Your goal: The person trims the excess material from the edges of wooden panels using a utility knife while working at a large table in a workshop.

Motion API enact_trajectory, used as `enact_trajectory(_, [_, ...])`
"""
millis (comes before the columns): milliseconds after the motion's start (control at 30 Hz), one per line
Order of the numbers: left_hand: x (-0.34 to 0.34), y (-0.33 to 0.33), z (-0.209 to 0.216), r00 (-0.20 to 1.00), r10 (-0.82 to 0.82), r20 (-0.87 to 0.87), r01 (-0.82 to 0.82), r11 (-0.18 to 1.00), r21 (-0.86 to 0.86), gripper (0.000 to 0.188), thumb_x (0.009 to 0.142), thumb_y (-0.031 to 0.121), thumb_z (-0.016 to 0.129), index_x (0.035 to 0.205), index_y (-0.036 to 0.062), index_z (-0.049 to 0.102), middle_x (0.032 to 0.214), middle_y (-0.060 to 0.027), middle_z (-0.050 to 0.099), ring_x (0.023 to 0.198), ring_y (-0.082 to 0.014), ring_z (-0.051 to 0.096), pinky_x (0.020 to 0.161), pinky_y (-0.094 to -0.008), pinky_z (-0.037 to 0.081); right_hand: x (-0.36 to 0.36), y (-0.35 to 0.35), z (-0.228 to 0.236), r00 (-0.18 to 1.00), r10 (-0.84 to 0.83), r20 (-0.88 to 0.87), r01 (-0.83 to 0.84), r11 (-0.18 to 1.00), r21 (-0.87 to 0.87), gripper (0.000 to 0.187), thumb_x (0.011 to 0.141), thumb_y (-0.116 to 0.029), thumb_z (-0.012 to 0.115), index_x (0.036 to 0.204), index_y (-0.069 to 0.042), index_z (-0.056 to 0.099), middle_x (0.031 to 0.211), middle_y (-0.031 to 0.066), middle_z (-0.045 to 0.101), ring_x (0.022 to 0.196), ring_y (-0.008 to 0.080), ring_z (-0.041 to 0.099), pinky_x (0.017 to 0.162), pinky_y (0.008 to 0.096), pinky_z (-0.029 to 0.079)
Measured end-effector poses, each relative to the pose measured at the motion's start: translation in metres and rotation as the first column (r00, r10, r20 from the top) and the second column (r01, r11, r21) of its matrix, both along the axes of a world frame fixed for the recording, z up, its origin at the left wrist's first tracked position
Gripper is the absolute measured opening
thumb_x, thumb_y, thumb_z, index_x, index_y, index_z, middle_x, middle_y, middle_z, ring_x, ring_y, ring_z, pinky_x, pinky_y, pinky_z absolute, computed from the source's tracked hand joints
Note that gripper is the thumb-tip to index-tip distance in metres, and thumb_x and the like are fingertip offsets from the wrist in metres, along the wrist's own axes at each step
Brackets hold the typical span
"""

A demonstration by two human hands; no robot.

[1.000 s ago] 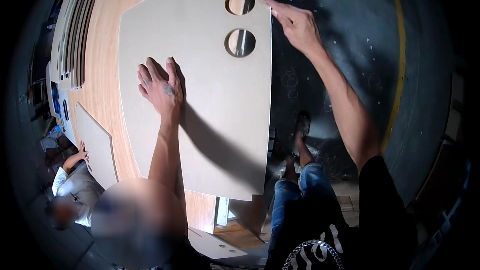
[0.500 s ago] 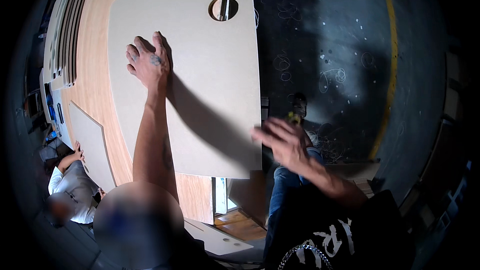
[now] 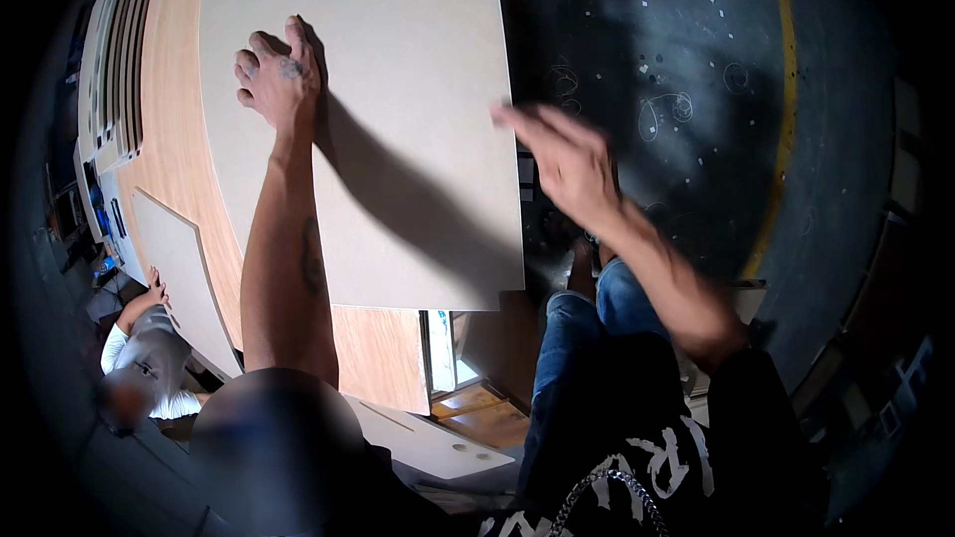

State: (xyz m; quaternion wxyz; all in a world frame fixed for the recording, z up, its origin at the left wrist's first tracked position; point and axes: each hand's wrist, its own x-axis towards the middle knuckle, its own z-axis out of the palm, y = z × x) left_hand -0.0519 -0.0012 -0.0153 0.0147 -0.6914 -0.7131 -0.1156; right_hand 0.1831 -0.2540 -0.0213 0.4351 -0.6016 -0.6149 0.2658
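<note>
A large pale flat panel [image 3: 398, 119] lies in front of me, with a round hole cut through it near the far end. My left hand [image 3: 279, 78] rests on its left part, fingers spread and slightly bent, nothing in them. At the panel's right edge is my right hand [image 3: 569, 157], slightly smeared by motion. Its fingers stretch out toward the edge, and the foremost fingertip is at or very near it. No object shows in that hand, though its underside is hidden.
Wood-grain boarding [image 3: 171, 119] lies beneath the panel. Several stacked boards [image 3: 121, 60] stand at the far left. Nearer left, another person's hand [image 3: 156, 290] touches a smaller panel [image 3: 179, 259]. On the right, the dark floor [image 3: 686, 70] carries scraps and a yellow line [image 3: 786, 89].
My right hand has moved forward along the panel's right edge, away from my body. The left hand keeps its place on the panel. The whole view has shifted, so the panel sits higher in it.
</note>
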Motion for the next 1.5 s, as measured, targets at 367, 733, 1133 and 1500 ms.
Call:
enact_trajectory(367, [-0.003, 0.002, -0.003, 0.999, -0.017, -0.047, 0.020, 0.997, 0.073, 0.073, 0.093, 0.064, 0.037, 0.136, 0.0049, 0.043, 0.141, -0.0235, 0.040, 0.136, -0.0362, 0.031, 0.107, -0.0550, 0.024, -0.054, -0.190, 0.015, 0.848, 0.523, -0.085, -0.527, 0.849, -0.033, 0.049, 0.086, -0.005, 0.058, 0.134, -0.012, 0.055, 0.090, 0.0072, 0.061, 0.080, 0.0194, 0.060, 0.065, 0.0354, 0.053])
enact_trajectory(733, [0.010, -0.004, 0.003, 1.000, 0.026, 0.010, -0.026, 1.000, 0.015, 0.076, 0.096, 0.060, 0.037, 0.146, 0.0026, 0.033, 0.150, -0.0278, 0.028, 0.142, -0.0393, 0.022, 0.113, -0.0568, 0.015, 0.139, 0.248, -0.002, 0.991, 0.035, 0.128, -0.052, 0.989, 0.135, 0.053, 0.085, 0.008, 0.048, 0.133, -0.014, 0.054, 0.102, 0.0214, 0.066, 0.096, 0.0379, 0.064, 0.080, 0.0423, 0.052])
enact_trajectory(1133, [0.011, -0.004, 0.010, 0.997, 0.063, 0.042, -0.062, 0.998, -0.021, 0.076, 0.096, 0.058, 0.039, 0.146, 0.0014, 0.034, 0.153, -0.0255, 0.026, 0.144, -0.0368, 0.019, 0.116, -0.0524, 0.011, 0.159, 0.308, -0.012, 0.894, 0.068, 0.444, -0.183, 0.957, 0.223, 0.050, 0.083, 0.005, 0.047, 0.124, -0.019, 0.062, 0.091, 0.0139, 0.065, 0.081, 0.0336, 0.065, 0.073, 0.0427, 0.054])
enact_trajectory(1500, [0.012, -0.006, 0.011, 0.998, 0.050, 0.032, -0.049, 0.999, -0.013, 0.074, 0.097, 0.056, 0.039, 0.146, 0.0018, 0.034, 0.153, -0.0256, 0.026, 0.144, -0.0377, 0.019, 0.116, -0.0525, 0.012, 0.050, -0.026, 0.000, 0.580, 0.795, -0.180, -0.804, 0.523, -0.282, 0.048, 0.090, -0.006, 0.055, 0.136, -0.017, 0.051, 0.109, 0.0121, 0.061, 0.102, 0.0243, 0.062, 0.092, 0.0400, 0.052])
